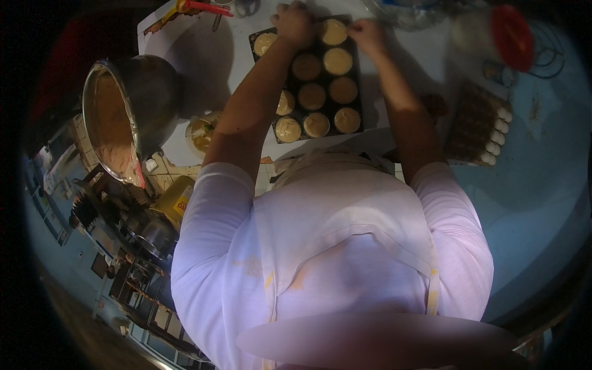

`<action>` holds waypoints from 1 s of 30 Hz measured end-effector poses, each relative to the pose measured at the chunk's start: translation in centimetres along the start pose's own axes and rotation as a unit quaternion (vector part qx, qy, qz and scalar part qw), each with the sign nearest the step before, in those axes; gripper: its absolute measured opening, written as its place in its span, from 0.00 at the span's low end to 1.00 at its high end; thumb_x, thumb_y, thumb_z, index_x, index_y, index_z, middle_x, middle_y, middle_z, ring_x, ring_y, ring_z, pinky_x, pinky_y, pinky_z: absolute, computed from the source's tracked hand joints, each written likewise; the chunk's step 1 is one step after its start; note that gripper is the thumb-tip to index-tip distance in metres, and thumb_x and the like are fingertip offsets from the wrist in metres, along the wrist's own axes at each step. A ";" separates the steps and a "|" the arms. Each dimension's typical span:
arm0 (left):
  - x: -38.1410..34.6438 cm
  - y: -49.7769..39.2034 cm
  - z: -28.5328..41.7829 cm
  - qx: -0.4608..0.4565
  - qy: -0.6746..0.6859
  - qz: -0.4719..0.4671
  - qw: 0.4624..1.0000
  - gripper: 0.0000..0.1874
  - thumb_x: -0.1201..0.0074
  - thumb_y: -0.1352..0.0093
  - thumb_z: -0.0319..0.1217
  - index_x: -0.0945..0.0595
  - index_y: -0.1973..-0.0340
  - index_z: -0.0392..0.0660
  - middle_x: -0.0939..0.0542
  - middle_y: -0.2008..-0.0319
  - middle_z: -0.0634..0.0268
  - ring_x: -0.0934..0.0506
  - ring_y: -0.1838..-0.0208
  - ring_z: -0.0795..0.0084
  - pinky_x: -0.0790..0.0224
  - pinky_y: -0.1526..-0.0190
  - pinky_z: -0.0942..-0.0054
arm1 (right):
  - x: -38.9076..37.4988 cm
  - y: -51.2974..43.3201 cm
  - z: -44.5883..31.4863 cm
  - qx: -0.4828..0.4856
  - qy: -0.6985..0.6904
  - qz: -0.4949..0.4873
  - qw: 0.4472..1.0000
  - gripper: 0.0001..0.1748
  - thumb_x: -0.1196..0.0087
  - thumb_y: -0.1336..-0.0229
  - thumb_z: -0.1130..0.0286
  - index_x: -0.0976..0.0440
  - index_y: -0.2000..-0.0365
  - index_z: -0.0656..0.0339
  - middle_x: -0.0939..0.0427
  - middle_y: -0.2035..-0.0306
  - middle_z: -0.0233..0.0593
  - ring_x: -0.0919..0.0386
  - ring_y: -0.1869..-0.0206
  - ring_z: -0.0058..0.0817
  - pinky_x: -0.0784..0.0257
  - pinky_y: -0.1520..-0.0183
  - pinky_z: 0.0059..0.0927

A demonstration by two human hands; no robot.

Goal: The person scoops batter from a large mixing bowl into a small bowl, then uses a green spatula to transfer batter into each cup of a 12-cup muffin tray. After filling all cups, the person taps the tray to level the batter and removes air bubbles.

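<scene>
A dark muffin tray [329, 102] lies on the white table, its cups filled with pale and darker batter in paper liners. My left hand [296, 24] is over the far part of the tray, and hides some cups there; what its fingers touch cannot be made out. At the tray's far right corner, the fingertips of my right hand [367, 37] are close to the edge of a pale batter-filled liner [334, 32]; whether they grip it is unclear. My left forearm covers part of the left column of cups.
A large metal bowl of brownish batter [110, 120] is tilted at the left, a bowl of yellowish contents [200, 134] nearer the tray. Egg trays with white eggs [497, 136] stand at right, below a red-lidded container [512, 38]. Red and yellow utensils [203, 6] lie far left.
</scene>
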State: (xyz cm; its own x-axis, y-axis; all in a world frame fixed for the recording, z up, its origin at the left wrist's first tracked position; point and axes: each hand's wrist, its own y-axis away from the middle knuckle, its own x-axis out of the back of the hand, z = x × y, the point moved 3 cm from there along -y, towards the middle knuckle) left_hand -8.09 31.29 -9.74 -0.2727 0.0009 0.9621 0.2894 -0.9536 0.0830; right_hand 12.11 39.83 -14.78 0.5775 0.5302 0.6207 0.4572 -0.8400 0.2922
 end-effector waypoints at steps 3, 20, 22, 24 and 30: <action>-0.2 0.1 -0.2 -0.005 0.026 0.008 1.000 0.13 0.34 0.38 0.47 0.08 0.61 0.59 0.22 0.41 0.65 0.33 0.34 0.47 0.44 0.38 0.39 | -0.2 0.2 0.3 0.029 -0.014 0.018 0.999 0.16 0.33 0.42 0.60 0.14 0.60 0.61 0.13 0.63 0.39 0.15 0.59 0.31 0.21 0.53 0.35; -0.1 0.6 -1.1 0.003 0.053 0.058 0.997 0.16 0.34 0.38 0.47 0.09 0.56 0.62 0.22 0.41 0.68 0.30 0.36 0.47 0.39 0.38 0.39 | -0.3 1.6 1.3 0.092 -0.141 0.072 0.983 0.17 0.27 0.47 0.63 0.15 0.59 0.60 0.15 0.62 0.39 0.17 0.61 0.33 0.22 0.54 0.34; 0.1 1.3 -1.1 -0.001 0.048 0.064 0.997 0.16 0.33 0.39 0.46 0.09 0.55 0.64 0.22 0.41 0.68 0.30 0.36 0.47 0.38 0.38 0.38 | -0.1 1.9 1.4 0.081 -0.162 0.055 0.982 0.20 0.24 0.50 0.65 0.15 0.57 0.58 0.16 0.60 0.37 0.17 0.63 0.31 0.22 0.55 0.32; 0.5 1.9 -1.0 -0.015 0.043 0.075 0.996 0.18 0.31 0.40 0.46 0.10 0.54 0.66 0.22 0.42 0.69 0.30 0.37 0.48 0.37 0.39 0.39 | 0.4 2.5 1.0 0.127 -0.123 0.062 0.982 0.23 0.23 0.53 0.67 0.16 0.54 0.54 0.17 0.58 0.35 0.18 0.61 0.32 0.22 0.56 0.33; 0.8 2.9 -0.7 -0.045 0.053 0.094 0.993 0.26 0.25 0.47 0.44 0.11 0.51 0.73 0.23 0.43 0.73 0.29 0.37 0.50 0.35 0.41 0.40 | 0.9 2.9 -0.3 0.223 -0.028 0.087 0.970 0.31 0.22 0.53 0.65 0.18 0.46 0.50 0.20 0.51 0.34 0.21 0.46 0.32 0.22 0.46 0.35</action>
State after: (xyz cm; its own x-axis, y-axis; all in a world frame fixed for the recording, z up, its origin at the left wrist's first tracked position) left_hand -8.08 28.34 -8.91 -0.3175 -0.2058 0.9256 0.2613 -0.9574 -0.1232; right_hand 13.79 37.85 -13.19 0.7018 0.4010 0.5888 0.5901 -0.7902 -0.1653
